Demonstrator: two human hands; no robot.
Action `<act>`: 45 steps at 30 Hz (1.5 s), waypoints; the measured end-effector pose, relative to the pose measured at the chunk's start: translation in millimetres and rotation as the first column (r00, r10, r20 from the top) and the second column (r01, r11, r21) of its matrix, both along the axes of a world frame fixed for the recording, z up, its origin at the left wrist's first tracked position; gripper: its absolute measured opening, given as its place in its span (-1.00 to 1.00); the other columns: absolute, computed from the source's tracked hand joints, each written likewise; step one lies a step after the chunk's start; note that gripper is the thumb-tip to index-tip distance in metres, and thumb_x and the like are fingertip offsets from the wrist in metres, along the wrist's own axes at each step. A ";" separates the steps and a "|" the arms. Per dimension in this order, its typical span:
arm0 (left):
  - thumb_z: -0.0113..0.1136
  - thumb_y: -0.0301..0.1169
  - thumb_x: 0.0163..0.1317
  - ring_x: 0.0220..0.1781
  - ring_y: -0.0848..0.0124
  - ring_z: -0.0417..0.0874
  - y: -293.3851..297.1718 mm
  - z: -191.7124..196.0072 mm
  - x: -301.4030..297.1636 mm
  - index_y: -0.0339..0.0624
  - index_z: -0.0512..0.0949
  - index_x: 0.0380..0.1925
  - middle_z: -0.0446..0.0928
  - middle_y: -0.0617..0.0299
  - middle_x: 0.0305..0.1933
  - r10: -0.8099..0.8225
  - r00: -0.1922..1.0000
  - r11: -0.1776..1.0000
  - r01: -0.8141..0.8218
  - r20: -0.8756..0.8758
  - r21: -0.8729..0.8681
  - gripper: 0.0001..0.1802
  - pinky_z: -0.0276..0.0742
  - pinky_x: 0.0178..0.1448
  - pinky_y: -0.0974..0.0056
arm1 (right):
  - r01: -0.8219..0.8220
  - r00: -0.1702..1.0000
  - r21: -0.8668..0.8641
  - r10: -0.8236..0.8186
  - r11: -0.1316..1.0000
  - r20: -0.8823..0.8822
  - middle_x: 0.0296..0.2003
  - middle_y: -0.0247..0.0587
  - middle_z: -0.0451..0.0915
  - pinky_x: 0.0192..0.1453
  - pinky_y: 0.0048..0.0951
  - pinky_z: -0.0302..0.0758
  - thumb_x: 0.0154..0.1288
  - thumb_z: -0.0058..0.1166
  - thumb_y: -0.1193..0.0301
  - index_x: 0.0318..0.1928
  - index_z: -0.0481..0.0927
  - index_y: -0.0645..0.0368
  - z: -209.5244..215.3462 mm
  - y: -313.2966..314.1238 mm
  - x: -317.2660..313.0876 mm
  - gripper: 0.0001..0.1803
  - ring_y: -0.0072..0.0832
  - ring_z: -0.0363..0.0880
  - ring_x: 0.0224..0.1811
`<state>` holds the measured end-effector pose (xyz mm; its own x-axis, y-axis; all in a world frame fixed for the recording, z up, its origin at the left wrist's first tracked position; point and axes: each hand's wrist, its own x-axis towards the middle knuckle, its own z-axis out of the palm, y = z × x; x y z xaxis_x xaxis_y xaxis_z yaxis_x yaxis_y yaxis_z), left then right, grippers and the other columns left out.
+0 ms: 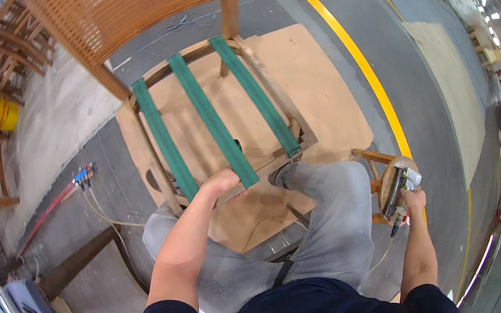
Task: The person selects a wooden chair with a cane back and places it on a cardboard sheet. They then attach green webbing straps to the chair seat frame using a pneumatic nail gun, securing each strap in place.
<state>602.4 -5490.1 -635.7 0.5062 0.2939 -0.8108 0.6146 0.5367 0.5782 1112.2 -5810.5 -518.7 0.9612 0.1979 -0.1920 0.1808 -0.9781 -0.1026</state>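
Observation:
A wooden chair frame with an open seat stands in front of my knees. Three green webbing straps run from its back rail toward the front: a left strap, a middle strap and a right strap. My left hand is closed at the near end of the middle strap, by the front rail; the strap partly hides its fingers. Off to the right, my right hand grips a staple gun, which is at the top of a small wooden stool.
Brown cardboard lies beneath the chair, whose woven cane back rises at the far side. An air hose with a blue fitting crosses the floor at left. Stacked chair frames and a yellow bucket stand farther left.

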 end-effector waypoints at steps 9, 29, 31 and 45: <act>0.15 -0.08 0.42 -0.51 0.34 0.65 5.6 21.7 6.4 -0.10 0.55 0.01 0.67 0.15 -0.34 -0.059 0.998 0.998 0.059 0.017 0.010 -0.63 0.59 -0.41 0.17 | -0.187 0.914 0.692 0.382 0.697 -0.138 -0.03 -0.20 0.69 0.13 -0.29 0.58 0.17 0.43 0.40 0.17 0.60 0.27 113.3 38.1 -78.3 -0.45 -0.35 0.66 -0.01; 0.27 -0.48 0.19 -0.51 0.20 0.74 5.8 -18.9 12.9 -0.24 0.76 -0.35 0.75 0.06 -0.40 -0.068 0.993 0.998 0.067 0.093 0.013 -0.88 0.61 -0.45 0.07 | -0.329 0.395 0.482 0.582 0.812 -0.710 -0.54 -0.37 0.57 -0.56 -0.44 0.48 0.46 0.33 0.26 -0.15 0.65 0.22 40.3 206.6 -332.3 -0.74 -0.58 0.55 -0.61; 0.26 -0.47 0.21 -0.51 0.20 0.74 5.9 -16.8 12.0 -0.24 0.75 -0.34 0.75 0.05 -0.39 -0.052 0.995 0.999 0.051 0.090 0.020 -0.87 0.62 -0.45 0.07 | -0.346 0.420 0.486 0.596 0.803 -0.685 -0.59 -0.38 0.56 -0.56 -0.44 0.48 0.44 0.35 0.23 -0.17 0.65 0.23 37.7 207.6 -337.2 -0.71 -0.59 0.56 -0.62; 0.16 -0.46 0.29 -0.53 0.17 0.73 4.8 -5.0 10.6 -0.27 0.71 -0.28 0.73 0.02 -0.43 0.009 0.993 1.000 -0.010 0.118 0.009 -0.83 0.65 -0.47 0.07 | -0.360 0.433 0.480 0.599 0.800 -0.674 -0.64 -0.41 0.54 -0.60 -0.45 0.43 0.48 0.30 0.27 -0.26 0.64 0.20 33.2 200.4 -354.6 -0.75 -0.60 0.52 -0.66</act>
